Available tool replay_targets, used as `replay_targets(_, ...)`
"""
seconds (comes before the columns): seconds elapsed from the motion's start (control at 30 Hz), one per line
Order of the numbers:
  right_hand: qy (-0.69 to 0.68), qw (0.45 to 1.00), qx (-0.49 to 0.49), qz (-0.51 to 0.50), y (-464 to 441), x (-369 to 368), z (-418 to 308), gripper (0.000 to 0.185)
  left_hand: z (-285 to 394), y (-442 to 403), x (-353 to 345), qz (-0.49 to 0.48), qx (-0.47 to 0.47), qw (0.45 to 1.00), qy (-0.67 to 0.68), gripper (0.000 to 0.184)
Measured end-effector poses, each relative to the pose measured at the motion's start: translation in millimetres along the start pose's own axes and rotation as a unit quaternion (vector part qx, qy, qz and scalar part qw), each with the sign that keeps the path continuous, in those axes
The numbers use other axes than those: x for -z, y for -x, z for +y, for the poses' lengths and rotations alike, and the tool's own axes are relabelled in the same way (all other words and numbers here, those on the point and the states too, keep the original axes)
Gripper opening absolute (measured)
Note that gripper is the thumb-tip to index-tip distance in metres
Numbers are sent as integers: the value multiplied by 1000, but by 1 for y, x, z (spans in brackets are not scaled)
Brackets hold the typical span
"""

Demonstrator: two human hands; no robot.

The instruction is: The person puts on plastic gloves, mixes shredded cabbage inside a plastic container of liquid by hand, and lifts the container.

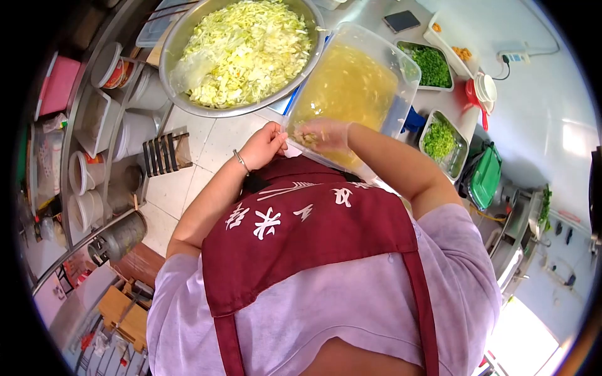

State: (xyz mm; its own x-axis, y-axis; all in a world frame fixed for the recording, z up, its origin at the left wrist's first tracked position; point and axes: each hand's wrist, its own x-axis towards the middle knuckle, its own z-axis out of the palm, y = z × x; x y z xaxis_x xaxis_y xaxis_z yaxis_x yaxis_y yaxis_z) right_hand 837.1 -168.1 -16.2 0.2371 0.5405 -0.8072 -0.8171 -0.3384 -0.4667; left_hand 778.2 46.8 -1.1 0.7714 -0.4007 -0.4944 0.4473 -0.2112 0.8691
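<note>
A clear plastic tub [342, 75] holds yellowish liquid with pale bits in it. My left hand [264, 146], with a bracelet at the wrist, has its fingers closed on the tub's near left corner. Inside the tub, at the near end, my right hand [323, 135] wears a thin clear glove; its fingers are curled around pale wet bits at the liquid's surface. Left of the tub stands a big metal bowl [168, 69] heaped with shredded cabbage [248, 53], a clear plastic piece lying on its left part.
Right of the tub are trays of chopped greens [431, 66] and lighter green pieces [440, 139], a phone [401, 21], a white tray [439, 34] and a red-handled item [476, 100]. Shelves with white buckets [88, 170] stand at the left.
</note>
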Motion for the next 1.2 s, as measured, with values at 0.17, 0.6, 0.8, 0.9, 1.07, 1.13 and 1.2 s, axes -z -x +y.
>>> replay_targets(0.17, 19, 999, 2, -33, 7, -5, -8, 36, 1, 1, -2, 3, -7, 1000, 0, 18)
replay_targets(0.6, -75, 991, 98, -43, 32, 24, -15, 23, -3, -1, -1, 11, -21, 1000, 13, 18)
replay_targets(0.8, 34, 963, 266, 31, 85, 11, -95, 15, -5, -2, -1, 16, -23, 1000, 5, 19)
replay_targets(0.9, 132, 921, 361, 64, 98, -8, -142, 16, -7, -2, 0, 11, -34, 999, 14, 19)
replay_targets(1.07, 432, 663, 555, 257, 75, -53, -194, 26, 1, 2, 0, 6, -11, 1000, -4, 18)
replay_targets(1.13, 517, 620, 528, 264, 43, -47, -194, 29, 0, 3, -2, 11, -6, 1000, -5, 18)
replay_targets(1.2, 591, 602, 466, 267, 33, -43, -196, 37, -4, 0, 0, 3, -14, 1000, 1, 18)
